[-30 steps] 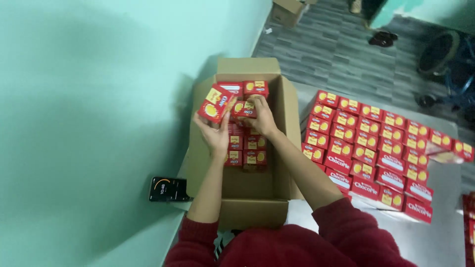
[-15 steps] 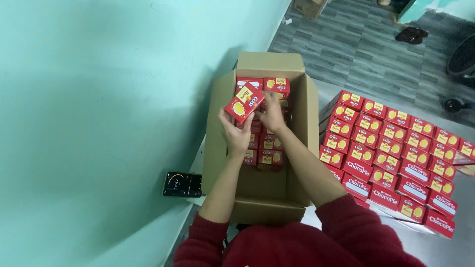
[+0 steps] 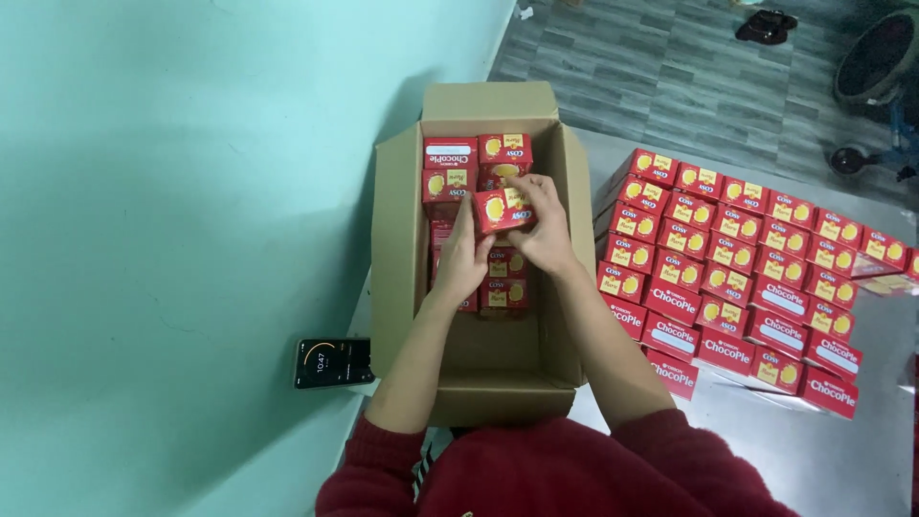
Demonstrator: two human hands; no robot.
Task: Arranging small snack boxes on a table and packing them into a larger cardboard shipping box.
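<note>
An open brown cardboard carton (image 3: 392, 249) stands in front of me, partly filled with small red snack boxes (image 3: 458, 168). Both hands are inside it. My left hand (image 3: 459, 260) and my right hand (image 3: 546, 228) together hold one red snack box (image 3: 502, 210) above the packed ones, near the carton's middle. The left fingers grip its left end, the right fingers its right end and top. Red sleeves cover both my upper arms.
Rows of several more red snack boxes (image 3: 737, 258) lie on the grey table (image 3: 766, 450) to the right of the carton. A black phone (image 3: 333, 362) lies left of the carton, against the teal wall. Tiled floor and a fan (image 3: 876, 67) are beyond.
The held red box has come down from the carton's far left end toward its middle, and both hands now grip it together. The view has shifted slightly.
</note>
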